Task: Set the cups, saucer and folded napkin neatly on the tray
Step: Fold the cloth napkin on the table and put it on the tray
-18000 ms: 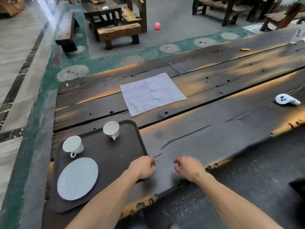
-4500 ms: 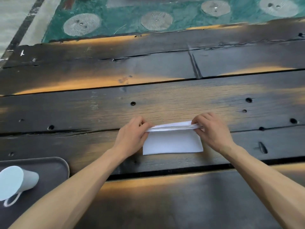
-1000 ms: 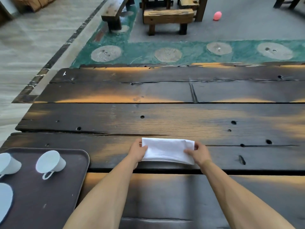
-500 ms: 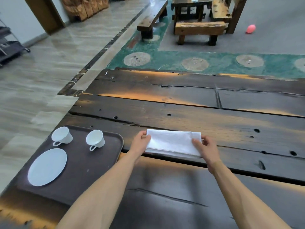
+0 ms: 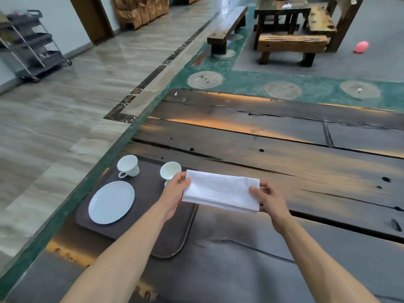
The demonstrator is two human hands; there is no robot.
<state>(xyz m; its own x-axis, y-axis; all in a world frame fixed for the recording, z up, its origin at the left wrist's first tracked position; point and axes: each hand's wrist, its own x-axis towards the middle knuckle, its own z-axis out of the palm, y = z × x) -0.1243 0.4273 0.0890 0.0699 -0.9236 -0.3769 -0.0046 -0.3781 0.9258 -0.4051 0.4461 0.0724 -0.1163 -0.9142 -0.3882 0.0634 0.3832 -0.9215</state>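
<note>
At the far left a grey wheeled trolley (image 5: 32,47) stands on the pale floor. On the dark plank table (image 5: 284,162), at about 8 o'clock of the view, lies the brown tray (image 5: 140,226). A white saucer (image 5: 111,202) rests flat on it, and at 12 o'clock from the saucer stands the left cup (image 5: 128,166), its handle turned toward the person. The second cup (image 5: 170,171) stands at 2 o'clock from the saucer, partly hidden by the left hand (image 5: 175,193).

The folded napkin (image 5: 220,191) is held over the right edge of the tray and the table beside it. Its long axis runs left to right, slightly lower at the right end. The left hand grips its left short end, thumb on top. The right hand (image 5: 267,199) pinches the right short end, thumb on top. Both forearms reach forward. No writing is readable. Wooden benches (image 5: 290,45) and a pink ball (image 5: 361,47) are at 1 o'clock.
</note>
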